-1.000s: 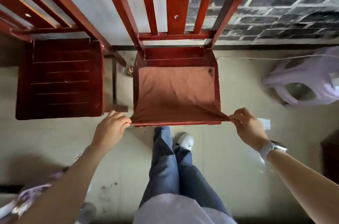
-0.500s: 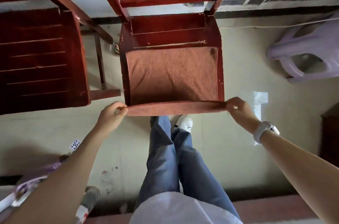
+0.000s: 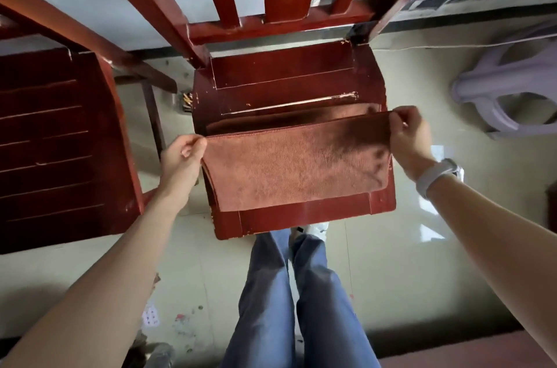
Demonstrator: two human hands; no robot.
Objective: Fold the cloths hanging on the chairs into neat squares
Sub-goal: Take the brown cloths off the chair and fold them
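A rust-brown cloth (image 3: 295, 165) lies on the seat of the red wooden chair (image 3: 286, 78), its near half lifted and carried over the far half. My left hand (image 3: 184, 156) pinches the cloth's raised left corner. My right hand (image 3: 407, 132) pinches the raised right corner, a little farther back than the left. The raised edge runs taut between both hands above the seat. The lower layer shows as a dark strip behind that edge.
A second red wooden chair (image 3: 60, 141) stands close on the left. A pale purple plastic stool (image 3: 506, 96) lies on the floor at the right. My legs in blue trousers (image 3: 289, 292) stand just before the chair. Small litter dots the tiled floor (image 3: 407, 262).
Both hands have lifted the cloth's near edge off the seat front and carried it away from me, over the seat. The camera has moved closer to the chair.
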